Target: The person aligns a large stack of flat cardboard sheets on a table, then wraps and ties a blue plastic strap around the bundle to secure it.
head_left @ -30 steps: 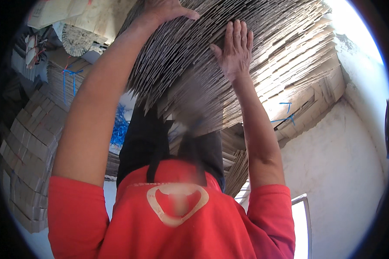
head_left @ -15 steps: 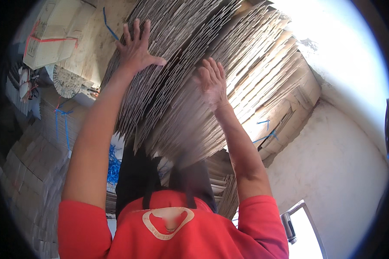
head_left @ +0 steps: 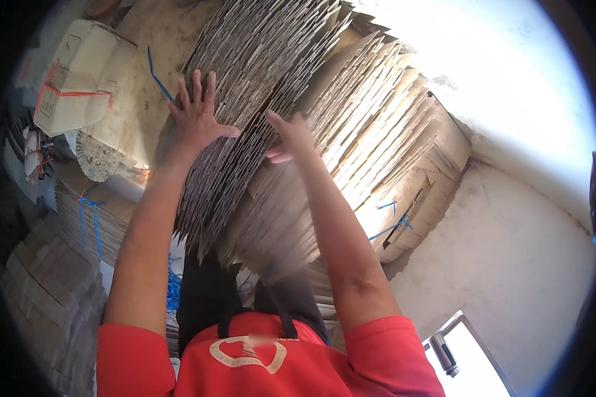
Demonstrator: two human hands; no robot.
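Note:
A large pile of flat cardboard sheets (head_left: 258, 46) stands on edge in front of me, its layered edges running slantwise. My left hand (head_left: 198, 122) lies against the left part of the pile, fingers spread and thumb pointing right. Close by on the right is my right hand (head_left: 290, 137), at the dark split between the left sheets and a paler group of sheets (head_left: 364, 99). Its thumb and a finger stand apart, with the other fingers partly hidden; nothing shows gripped in it. The near lower corner of the sheets is blurred.
Tied cardboard bundles lie at left, one with red string (head_left: 79, 92), another with blue string (head_left: 89, 205). Stacked cardboard (head_left: 46, 291) fills the lower left. Blue string (head_left: 173, 288) lies by my legs. A pale wall (head_left: 496, 231) bounds the right side.
My right hand has moved left across the sheets toward my left hand and turned. My left hand keeps its spread pose on the pile. The whole view has shifted slightly.

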